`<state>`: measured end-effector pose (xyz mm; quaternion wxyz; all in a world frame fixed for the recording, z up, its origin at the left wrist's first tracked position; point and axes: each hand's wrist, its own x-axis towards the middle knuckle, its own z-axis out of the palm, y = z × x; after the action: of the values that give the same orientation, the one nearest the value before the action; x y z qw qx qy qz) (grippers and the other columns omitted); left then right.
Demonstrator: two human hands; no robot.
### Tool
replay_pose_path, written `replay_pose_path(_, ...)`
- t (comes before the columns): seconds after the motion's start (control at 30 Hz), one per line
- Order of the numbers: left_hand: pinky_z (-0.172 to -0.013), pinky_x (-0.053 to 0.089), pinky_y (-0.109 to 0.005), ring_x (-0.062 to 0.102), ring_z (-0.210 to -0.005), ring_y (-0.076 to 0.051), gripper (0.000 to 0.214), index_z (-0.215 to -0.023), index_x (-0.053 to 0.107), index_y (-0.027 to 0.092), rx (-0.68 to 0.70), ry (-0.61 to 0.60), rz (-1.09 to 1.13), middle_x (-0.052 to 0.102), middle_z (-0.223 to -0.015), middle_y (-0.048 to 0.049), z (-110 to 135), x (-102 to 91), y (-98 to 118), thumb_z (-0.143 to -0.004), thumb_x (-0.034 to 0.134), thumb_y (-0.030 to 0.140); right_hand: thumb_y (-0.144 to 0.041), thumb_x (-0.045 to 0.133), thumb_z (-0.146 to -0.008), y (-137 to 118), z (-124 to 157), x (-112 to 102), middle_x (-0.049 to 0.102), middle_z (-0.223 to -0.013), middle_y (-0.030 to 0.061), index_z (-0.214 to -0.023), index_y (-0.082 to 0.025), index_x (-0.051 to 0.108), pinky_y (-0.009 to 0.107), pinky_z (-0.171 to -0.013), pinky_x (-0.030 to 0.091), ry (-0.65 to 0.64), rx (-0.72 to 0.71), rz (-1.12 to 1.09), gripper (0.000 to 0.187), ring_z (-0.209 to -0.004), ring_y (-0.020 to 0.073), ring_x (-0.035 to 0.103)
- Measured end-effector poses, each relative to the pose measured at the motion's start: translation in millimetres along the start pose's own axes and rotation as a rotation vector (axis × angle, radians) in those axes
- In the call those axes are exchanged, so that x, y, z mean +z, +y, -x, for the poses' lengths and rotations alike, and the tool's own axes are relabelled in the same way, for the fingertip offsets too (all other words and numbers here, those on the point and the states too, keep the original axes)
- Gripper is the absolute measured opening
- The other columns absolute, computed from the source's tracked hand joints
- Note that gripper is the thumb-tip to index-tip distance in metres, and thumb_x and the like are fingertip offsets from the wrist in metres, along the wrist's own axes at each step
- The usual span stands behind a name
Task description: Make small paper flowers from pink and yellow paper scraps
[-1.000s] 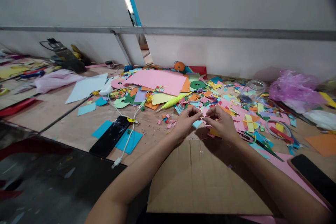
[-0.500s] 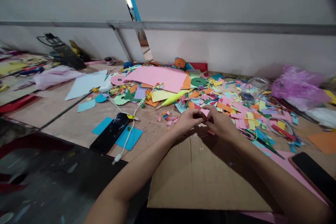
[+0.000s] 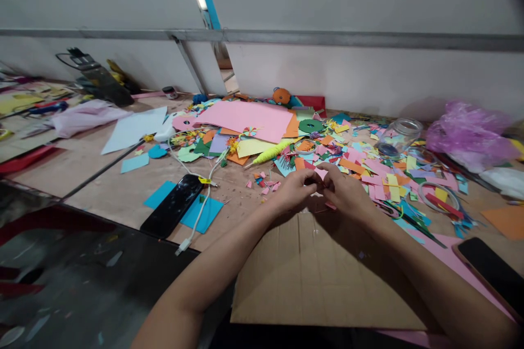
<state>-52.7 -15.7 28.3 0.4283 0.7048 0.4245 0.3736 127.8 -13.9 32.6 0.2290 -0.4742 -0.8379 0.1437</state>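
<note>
My left hand [image 3: 298,191] and my right hand [image 3: 341,190] meet above the far edge of a brown cardboard sheet [image 3: 327,278]. The fingers of both are bent into a pinch, tips almost together. What they pinch is hidden or too small to name. Many small cut paper pieces [image 3: 379,191] in pink, orange, yellow and blue lie just beyond and to the right. A few tiny scraps [image 3: 266,182] are left of my left hand. Dark-bladed scissors [image 3: 421,226] rest right of my right forearm.
A black phone [image 3: 172,207] with a white cable [image 3: 202,207] lies at left on blue paper; another phone [image 3: 491,270] is at right. Behind stand a clear jar [image 3: 400,136], a purple plastic bag [image 3: 469,136], a large pink sheet [image 3: 245,120] and a bottle [image 3: 100,76].
The fingers of both hands have shifted very slightly, still pinched together at the same place. The view has moved a little; everything else lies as before.
</note>
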Motion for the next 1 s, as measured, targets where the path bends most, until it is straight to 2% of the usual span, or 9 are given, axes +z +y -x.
replay_pose_path(0.13, -0.074, 0.043, -0.028, 0.057, -0.078, -0.016, 0.006, -0.075, 0.065, 0.017, -0.004, 0.061, 0.102, 0.065, -0.079, -0.0026, 0.1, 3.2, 1.3, -0.078, 0.061, 0.02, -0.012, 0.06, -0.079, -2.4, 0.0, -6.5, 0.069, -0.084, 0.0014, -0.126, -0.023, 0.053, 0.028, -0.064, 0.043, 0.006, 0.04, -0.2, 0.049, -0.072, 0.0199, 0.064)
replay_pose_path(0.3, -0.07, 0.044, -0.027, 0.055, -0.073, -0.013, 0.024, -0.078, 0.063, 0.016, -0.081, 0.196, 0.446, 0.062, -0.076, -0.0013, -2.1, 6.0, 0.2, -0.074, 0.074, 0.036, -0.034, 0.068, -0.084, -1.7, -1.4, -9.4, 0.068, -0.09, 0.0043, -0.107, -0.021, 0.06, 0.031, -0.068, 0.05, 0.096, 0.113, -0.576, 0.028, -0.077, 0.0194, 0.064)
replay_pose_path(0.43, -0.072, 0.045, -0.027, 0.056, -0.072, -0.013, 0.029, -0.076, 0.064, 0.016, -0.1, 0.248, 0.554, 0.062, -0.075, -0.0011, -1.7, 7.9, 1.0, -0.07, 0.079, 0.039, -0.046, 0.072, -0.081, -4.6, -3.0, -7.4, 0.065, -0.079, 0.0024, -0.084, -0.019, 0.064, 0.029, -0.062, 0.049, 0.121, 0.202, -0.778, 0.029, -0.069, 0.0168, 0.06)
replay_pose_path(0.6, -0.075, 0.046, -0.028, 0.058, -0.073, -0.013, 0.027, -0.076, 0.067, 0.015, -0.125, 0.247, 0.61, 0.064, -0.074, -0.0011, -0.3, 10.2, 2.9, -0.069, 0.081, 0.037, -0.05, 0.074, -0.08, -8.4, -1.5, -6.7, 0.064, -0.072, 0.0008, -0.08, -0.018, 0.066, 0.028, -0.059, 0.048, 0.167, 0.238, -0.819, 0.032, -0.065, 0.0154, 0.059)
replay_pose_path(0.83, -0.074, 0.047, -0.028, 0.058, -0.071, -0.011, 0.033, -0.081, 0.072, 0.016, -0.217, 0.283, 0.733, 0.068, -0.08, -0.002, -2.7, 8.6, -2.8, -0.065, 0.084, 0.042, -0.051, 0.072, -0.084, -5.3, -0.1, -6.1, 0.067, -0.079, 0.0018, -0.085, -0.02, 0.061, 0.034, -0.072, 0.057, 0.185, 0.181, -0.876, 0.033, -0.076, 0.0197, 0.069)
replay_pose_path(1.0, -0.071, 0.046, -0.026, 0.057, -0.069, -0.01, 0.034, -0.085, 0.074, 0.017, -0.229, 0.264, 0.798, 0.068, -0.081, -0.0018, -3.6, 9.8, -10.2, -0.066, 0.085, 0.042, -0.048, 0.068, -0.089, -6.2, 1.9, -5.5, 0.068, -0.081, 0.0022, -0.088, -0.021, 0.063, 0.033, -0.069, 0.055, 0.211, 0.15, -0.759, 0.028, -0.076, 0.0193, 0.069)
